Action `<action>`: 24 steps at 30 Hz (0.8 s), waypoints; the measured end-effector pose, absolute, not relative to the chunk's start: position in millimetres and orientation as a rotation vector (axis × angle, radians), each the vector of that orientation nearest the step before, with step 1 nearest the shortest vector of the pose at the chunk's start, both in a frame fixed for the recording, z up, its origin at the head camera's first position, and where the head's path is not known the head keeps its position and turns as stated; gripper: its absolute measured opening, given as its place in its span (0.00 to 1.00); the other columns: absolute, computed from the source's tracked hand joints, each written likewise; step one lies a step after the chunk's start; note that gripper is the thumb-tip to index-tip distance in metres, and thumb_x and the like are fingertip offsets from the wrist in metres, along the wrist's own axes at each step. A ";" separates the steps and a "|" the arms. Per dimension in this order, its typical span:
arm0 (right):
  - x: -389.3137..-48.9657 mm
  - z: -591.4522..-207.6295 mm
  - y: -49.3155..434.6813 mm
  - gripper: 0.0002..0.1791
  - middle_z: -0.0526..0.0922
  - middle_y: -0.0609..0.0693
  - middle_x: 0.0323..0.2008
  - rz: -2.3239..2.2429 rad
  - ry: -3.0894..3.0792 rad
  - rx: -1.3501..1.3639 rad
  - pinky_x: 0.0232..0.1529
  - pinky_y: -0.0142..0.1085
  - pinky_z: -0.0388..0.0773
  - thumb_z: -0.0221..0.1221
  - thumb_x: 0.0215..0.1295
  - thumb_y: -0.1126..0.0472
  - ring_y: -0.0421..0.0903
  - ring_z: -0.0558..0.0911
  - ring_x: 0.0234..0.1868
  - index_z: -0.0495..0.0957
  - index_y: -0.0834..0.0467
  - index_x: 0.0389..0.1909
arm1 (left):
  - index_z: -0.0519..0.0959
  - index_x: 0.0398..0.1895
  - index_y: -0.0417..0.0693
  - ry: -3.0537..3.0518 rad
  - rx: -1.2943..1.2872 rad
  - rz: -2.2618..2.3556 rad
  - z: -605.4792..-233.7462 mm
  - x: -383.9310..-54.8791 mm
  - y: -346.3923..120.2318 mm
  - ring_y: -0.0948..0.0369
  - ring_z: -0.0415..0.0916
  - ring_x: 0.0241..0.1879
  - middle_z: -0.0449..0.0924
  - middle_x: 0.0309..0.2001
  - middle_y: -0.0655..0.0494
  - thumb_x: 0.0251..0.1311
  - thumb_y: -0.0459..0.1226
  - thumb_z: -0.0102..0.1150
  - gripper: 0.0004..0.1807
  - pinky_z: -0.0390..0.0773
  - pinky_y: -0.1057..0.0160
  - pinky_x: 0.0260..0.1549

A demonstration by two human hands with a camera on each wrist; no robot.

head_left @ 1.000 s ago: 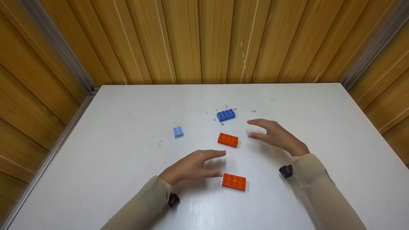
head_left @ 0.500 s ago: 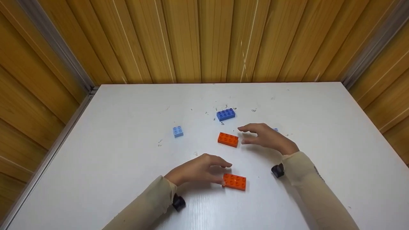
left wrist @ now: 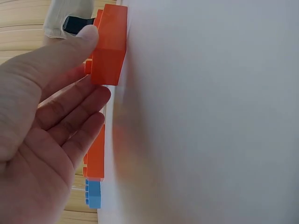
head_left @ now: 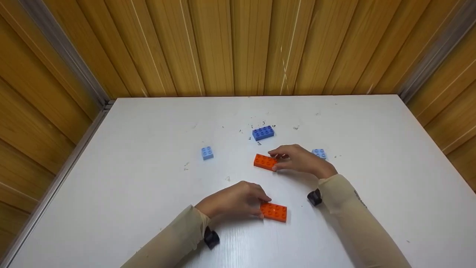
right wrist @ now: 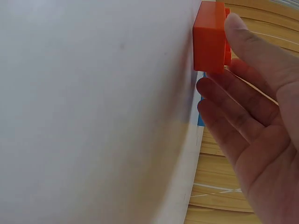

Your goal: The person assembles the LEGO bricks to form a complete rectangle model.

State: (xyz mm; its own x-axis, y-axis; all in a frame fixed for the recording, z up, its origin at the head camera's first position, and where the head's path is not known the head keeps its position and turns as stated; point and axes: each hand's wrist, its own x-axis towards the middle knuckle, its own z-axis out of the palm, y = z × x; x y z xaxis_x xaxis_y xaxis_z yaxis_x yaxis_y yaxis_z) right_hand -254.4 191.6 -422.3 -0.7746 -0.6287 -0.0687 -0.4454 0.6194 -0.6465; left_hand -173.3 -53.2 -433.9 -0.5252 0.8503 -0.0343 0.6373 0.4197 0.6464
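Note:
Two orange toy building bricks with studs on top lie on the white table [head_left: 156, 126]. My left hand [head_left: 234, 201] is at the left end of the nearer orange brick [head_left: 276, 212], thumb on its near side and fingers at its far side. In the left wrist view the thumb [left wrist: 86, 37] overlaps the edge of that brick. My right hand [head_left: 301, 160] straddles the right end of the farther orange brick [head_left: 262, 161], thumb in front and forefinger behind. The right wrist view shows that thumb [right wrist: 237, 25] against the brick's studded side [right wrist: 209, 44].
A dark blue brick [head_left: 263, 133] lies beyond the farther orange one. One small light blue brick [head_left: 207, 153] is off to the left, another light blue brick [head_left: 319, 153] just behind the right hand. A wood-patterned wall [head_left: 245, 48] stands at the table's back edge.
Both hands have closed in on the orange bricks: the left moved right and nearer, the right moved left. The right light blue brick has come out from behind the right hand.

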 end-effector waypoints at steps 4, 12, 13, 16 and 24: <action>-255.0 -422.9 189.2 0.28 0.81 0.55 0.54 -0.878 2.554 -0.849 0.59 0.47 0.74 0.66 0.58 0.56 0.51 0.79 0.52 0.75 0.59 0.60 | 0.83 0.51 0.48 2.316 1.298 0.825 -434.4 -174.0 -52.9 0.70 0.77 0.45 0.84 0.46 0.59 0.55 0.38 0.68 0.18 0.74 0.74 0.51; -255.3 -423.6 184.6 0.28 0.81 0.54 0.54 -0.816 2.563 -0.817 0.60 0.47 0.74 0.67 0.58 0.56 0.49 0.78 0.51 0.76 0.58 0.60 | 0.83 0.50 0.46 2.297 1.300 0.853 -435.1 -173.6 -52.8 0.69 0.77 0.44 0.84 0.45 0.58 0.55 0.36 0.68 0.17 0.74 0.75 0.50; -255.4 -423.8 184.2 0.28 0.81 0.54 0.54 -0.810 2.564 -0.815 0.60 0.47 0.74 0.67 0.58 0.56 0.49 0.78 0.51 0.76 0.58 0.60 | 0.83 0.50 0.46 2.295 1.299 0.859 -435.4 -173.6 -52.9 0.70 0.77 0.44 0.84 0.45 0.57 0.55 0.36 0.68 0.17 0.74 0.75 0.50; -255.2 -423.7 184.1 0.28 0.81 0.54 0.52 -0.804 2.570 -0.819 0.60 0.47 0.74 0.67 0.58 0.56 0.49 0.78 0.50 0.76 0.58 0.60 | 0.83 0.49 0.46 2.290 1.296 0.874 -435.9 -174.0 -53.1 0.70 0.77 0.43 0.84 0.45 0.58 0.55 0.36 0.68 0.17 0.74 0.75 0.50; -253.6 -423.2 185.3 0.26 0.82 0.54 0.49 -0.799 2.597 -0.886 0.56 0.46 0.76 0.67 0.58 0.58 0.48 0.78 0.47 0.77 0.60 0.58 | 0.84 0.49 0.46 2.305 1.292 0.881 -435.6 -172.9 -54.4 0.69 0.77 0.43 0.84 0.44 0.58 0.55 0.36 0.68 0.16 0.74 0.75 0.49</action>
State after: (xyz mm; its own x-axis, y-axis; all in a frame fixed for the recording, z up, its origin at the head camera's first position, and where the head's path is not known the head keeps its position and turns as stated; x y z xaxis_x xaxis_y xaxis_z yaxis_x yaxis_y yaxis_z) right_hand -253.6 185.3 -423.2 -0.7717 -0.6304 -0.0841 -0.4742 0.6585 -0.5844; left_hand -172.9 -54.4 -435.6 -0.5202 0.8540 -0.0044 0.6333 0.3892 0.6689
